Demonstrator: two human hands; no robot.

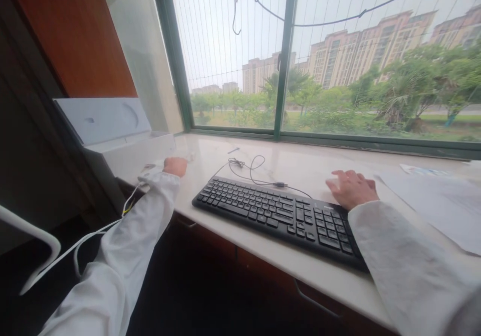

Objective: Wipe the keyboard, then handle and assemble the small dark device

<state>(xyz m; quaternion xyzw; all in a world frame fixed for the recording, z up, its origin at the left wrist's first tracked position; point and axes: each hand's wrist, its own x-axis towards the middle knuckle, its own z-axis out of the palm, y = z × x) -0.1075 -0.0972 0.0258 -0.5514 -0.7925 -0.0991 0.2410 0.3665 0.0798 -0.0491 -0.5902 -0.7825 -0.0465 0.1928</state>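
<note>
A black keyboard (263, 208) lies at a slant along the front of the white countertop. Its thin black cable (257, 168), loosely bunched, rests behind it with the plug on the counter. Left of the keyboard, my left hand (175, 166) is closed over the counter, close to a white box. A pale, blurred bit shows just past its fingers, and I cannot make out what it is. By the far right corner of the keyboard is my right hand (352, 188), fingers stretched forward and apart, holding nothing. Its white sleeve covers part of the keyboard's right end.
The white box (112, 120) stands at the left with its lid raised. White cables (90, 233) hang beside my left sleeve. Papers (436, 200) lie at the right, and a small blue strip (233, 150) sits near the green-framed window (240, 131).
</note>
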